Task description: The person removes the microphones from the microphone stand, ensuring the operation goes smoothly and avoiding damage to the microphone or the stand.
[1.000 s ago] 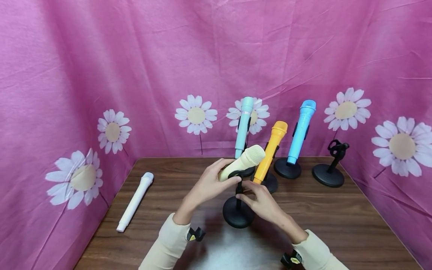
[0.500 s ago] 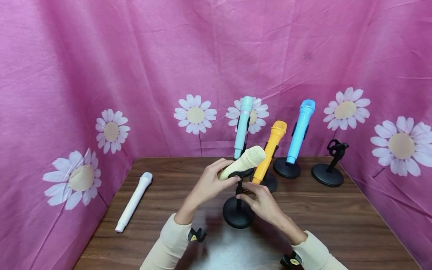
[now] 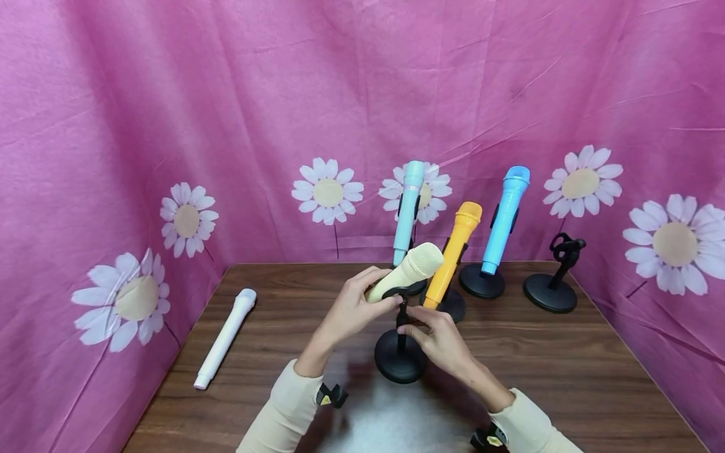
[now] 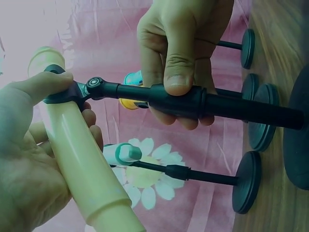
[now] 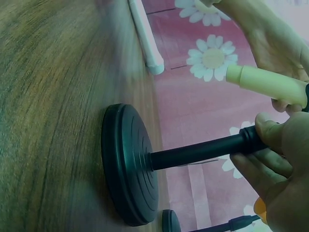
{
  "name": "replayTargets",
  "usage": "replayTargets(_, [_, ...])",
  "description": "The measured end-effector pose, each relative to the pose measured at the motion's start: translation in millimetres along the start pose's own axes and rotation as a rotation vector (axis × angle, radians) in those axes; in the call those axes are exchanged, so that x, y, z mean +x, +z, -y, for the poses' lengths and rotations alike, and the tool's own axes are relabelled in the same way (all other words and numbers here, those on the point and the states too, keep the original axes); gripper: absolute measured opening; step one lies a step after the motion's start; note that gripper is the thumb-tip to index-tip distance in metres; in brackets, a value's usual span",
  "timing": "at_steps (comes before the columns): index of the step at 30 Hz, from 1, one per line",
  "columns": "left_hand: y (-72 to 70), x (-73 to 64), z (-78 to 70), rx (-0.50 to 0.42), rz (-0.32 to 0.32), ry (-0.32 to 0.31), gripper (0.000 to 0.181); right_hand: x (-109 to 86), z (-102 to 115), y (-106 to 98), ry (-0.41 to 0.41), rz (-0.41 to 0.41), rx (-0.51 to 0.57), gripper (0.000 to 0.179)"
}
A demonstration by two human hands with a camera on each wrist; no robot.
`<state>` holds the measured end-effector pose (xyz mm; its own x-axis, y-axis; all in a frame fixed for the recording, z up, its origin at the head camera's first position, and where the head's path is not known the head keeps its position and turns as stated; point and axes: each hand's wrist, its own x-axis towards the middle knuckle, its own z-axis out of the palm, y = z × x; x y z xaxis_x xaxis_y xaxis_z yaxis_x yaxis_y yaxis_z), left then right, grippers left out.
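Note:
A cream microphone (image 3: 409,270) sits tilted in the clip of a black microphone stand (image 3: 401,357), its mesh head pointing up to the right. My left hand (image 3: 352,308) grips the microphone and clip, the thumb lying over the clip in the left wrist view. My right hand (image 3: 444,340) pinches the collar on the stand's pole (image 5: 203,151) between thumb and fingers. In the right wrist view the stand's round base (image 5: 130,164) is upright on the table. Part of the microphone's body is hidden behind my left hand.
Behind stand a mint microphone (image 3: 409,207), an orange microphone (image 3: 453,255) and a blue microphone (image 3: 506,220), each on a black stand. A stand without a microphone (image 3: 552,289) is at the right. A white microphone (image 3: 226,340) lies on the wooden table (image 3: 566,377) at the left.
Both hands keep their holds on the microphone and the stand. The cream microphone's head shifts very slightly; little else differs.

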<state>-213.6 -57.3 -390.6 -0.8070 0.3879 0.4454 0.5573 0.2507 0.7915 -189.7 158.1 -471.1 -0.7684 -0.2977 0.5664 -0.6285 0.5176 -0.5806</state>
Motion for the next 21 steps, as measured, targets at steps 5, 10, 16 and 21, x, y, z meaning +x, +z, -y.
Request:
replayTargets(5, [1.3, -2.3, 2.9, -0.034, -0.014, -0.009, 0.041, -0.4, 1, 0, -0.001, -0.002, -0.015, 0.030])
replayTargets(10, [4.7, -4.5, 7.9, -0.093, -0.040, -0.024, 0.040, -0.3, 2, 0, 0.002, -0.003, -0.016, 0.032])
replayTargets(16, [10.6, -7.1, 14.3, -0.144, -0.083, -0.031, 0.040, -0.8, 0, 1, 0.003, -0.015, -0.021, 0.034])
replayTargets(21, [15.4, -9.0, 19.1, -0.206, -0.100, -0.034, 0.041, -0.8, 0, 1, -0.010, -0.028, -0.023, 0.034])
